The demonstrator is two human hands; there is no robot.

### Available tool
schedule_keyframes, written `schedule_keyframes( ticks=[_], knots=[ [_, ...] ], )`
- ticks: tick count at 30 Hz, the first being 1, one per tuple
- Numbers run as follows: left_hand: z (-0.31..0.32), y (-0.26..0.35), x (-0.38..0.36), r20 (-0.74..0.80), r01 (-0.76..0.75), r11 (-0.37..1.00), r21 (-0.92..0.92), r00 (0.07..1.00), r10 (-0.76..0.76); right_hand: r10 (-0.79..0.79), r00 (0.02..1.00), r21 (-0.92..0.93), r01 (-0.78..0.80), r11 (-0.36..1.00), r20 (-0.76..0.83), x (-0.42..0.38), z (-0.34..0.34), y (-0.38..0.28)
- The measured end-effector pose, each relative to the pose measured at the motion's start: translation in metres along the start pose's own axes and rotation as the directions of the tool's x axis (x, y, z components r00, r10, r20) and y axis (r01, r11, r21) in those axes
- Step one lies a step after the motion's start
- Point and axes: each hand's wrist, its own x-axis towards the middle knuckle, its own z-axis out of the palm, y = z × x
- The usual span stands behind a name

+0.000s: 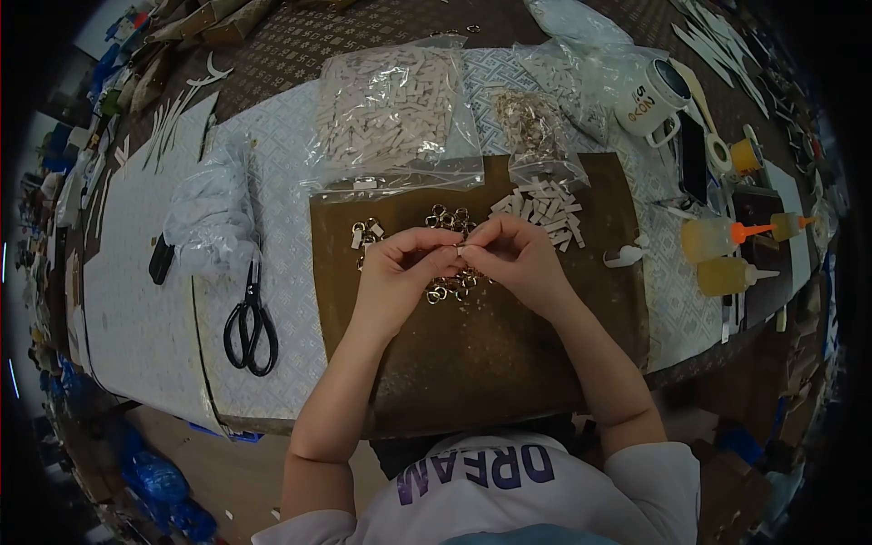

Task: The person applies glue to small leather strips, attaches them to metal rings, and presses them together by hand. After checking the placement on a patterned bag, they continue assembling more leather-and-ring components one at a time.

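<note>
My left hand (409,265) and my right hand (520,261) meet fingertip to fingertip over a brown work mat (472,368). Both are closed in a pinch on a small pale strip (461,251), mostly hidden by the fingers; I cannot tell whether a ring is held with it. Under and around the fingers lie several gold-coloured metal rings (439,295). Beyond my right hand is a loose pile of pale strips (548,209). Left of my left hand, a few rings with pale strips on them (365,232) sit in a small group.
Clear bags of pale strips (391,104) and of metal rings (534,123) lie behind the mat. Black-handled scissors (251,331) and a bundled plastic bag (211,213) are on the left. Rightward are a mug (647,104), a phone (692,162) and glue bottles (707,241).
</note>
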Motion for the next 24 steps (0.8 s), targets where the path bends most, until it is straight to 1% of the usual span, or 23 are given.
schedule_keyframes(
  ticks=[3,7,9,10,13,18,20,23,24],
  knots=[
    [0.0015,0.0002,-0.0006,-0.018,0.003,0.999,-0.044,1.0,-0.004,-0.014,1.0,0.037,0.015,0.999,-0.028,0.0001,0.0018,0.0009],
    [0.0034,0.0013,-0.0019,-0.053,-0.038,0.999,0.014,0.998,0.039,-0.03,0.999,0.04,0.031,0.999,-0.022,-0.0005,0.0032,0.0022],
    [-0.0003,-0.0014,-0.0002,-0.064,-0.052,0.998,0.03,0.997,0.054,-0.006,1.0,0.051,0.006,0.999,-0.001,-0.0001,0.0024,-0.0003],
    [-0.0011,-0.0009,-0.0001,-0.066,-0.049,0.999,-0.005,0.997,0.049,0.006,1.0,0.057,-0.006,0.998,0.009,0.0001,0.0024,-0.0018],
    [-0.0032,0.0021,0.0006,-0.062,-0.021,0.994,-0.103,0.998,0.015,0.002,1.0,0.127,0.001,0.992,-0.025,0.0004,0.0055,-0.0054],
    [-0.0042,0.0041,-0.0004,-0.029,0.08,0.972,-0.22,0.996,-0.089,-0.024,0.998,0.064,0.021,0.998,0.05,-0.0007,0.0022,-0.0039],
    [-0.0045,0.004,-0.0001,-0.015,0.095,0.966,-0.239,0.995,-0.101,-0.047,0.996,0.073,0.041,0.996,0.07,-0.0011,0.0029,-0.0027],
    [-0.0038,0.0051,-0.0004,-0.008,0.114,0.956,-0.27,0.993,-0.12,-0.043,0.996,0.023,0.042,0.999,0.075,-0.0017,0.0027,-0.0042],
    [-0.0034,0.0053,-0.0008,-0.007,0.12,0.952,-0.282,0.992,-0.128,-0.055,0.996,0.037,0.053,0.998,0.066,-0.0018,0.0035,-0.0045]
  ],
)
